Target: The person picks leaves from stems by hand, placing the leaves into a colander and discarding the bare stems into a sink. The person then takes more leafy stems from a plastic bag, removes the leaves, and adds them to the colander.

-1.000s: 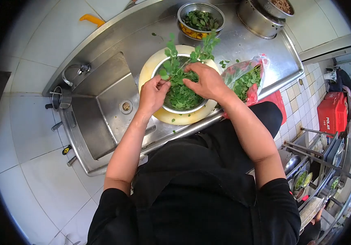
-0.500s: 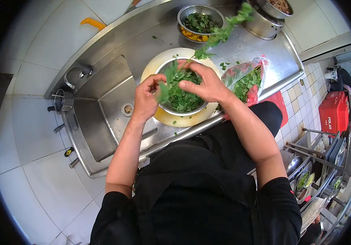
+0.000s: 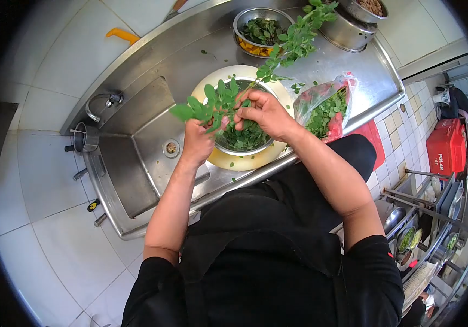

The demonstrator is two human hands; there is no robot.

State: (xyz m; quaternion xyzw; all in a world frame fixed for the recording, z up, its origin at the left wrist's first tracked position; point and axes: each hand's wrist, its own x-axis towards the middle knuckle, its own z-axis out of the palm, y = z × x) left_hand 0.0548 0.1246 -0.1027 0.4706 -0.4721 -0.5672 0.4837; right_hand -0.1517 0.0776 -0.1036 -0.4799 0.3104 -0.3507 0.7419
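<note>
My right hand (image 3: 266, 114) is closed in a pinch on the stem of a long leafy sprig (image 3: 294, 46), which stretches up and right toward the back of the counter. My left hand (image 3: 198, 144) is closed on the sprig's other end, where leaves fan out over the fingers and partly hide them. Beneath both hands sits a metal colander (image 3: 271, 144) with loose green leaves (image 3: 243, 137) inside. It stands on a round, pale cutting board (image 3: 285, 101) with a few fallen leaves on it. A plastic bag (image 3: 348, 84) of leafy greens lies to the right.
At left is a steel sink basin (image 3: 152, 139) with a faucet (image 3: 95, 111). A metal bowl (image 3: 239, 19) of dark leaves sits over yellow-orange chunks at the back. A metal pot (image 3: 348, 35) is at back right. An orange handle (image 3: 122, 35) lies behind the sink.
My left hand has moved slightly down and right, and the leaves near it now spread leftward over its fingers. My right hand has shifted a little left. The sprig's upper part has swung slightly left.
</note>
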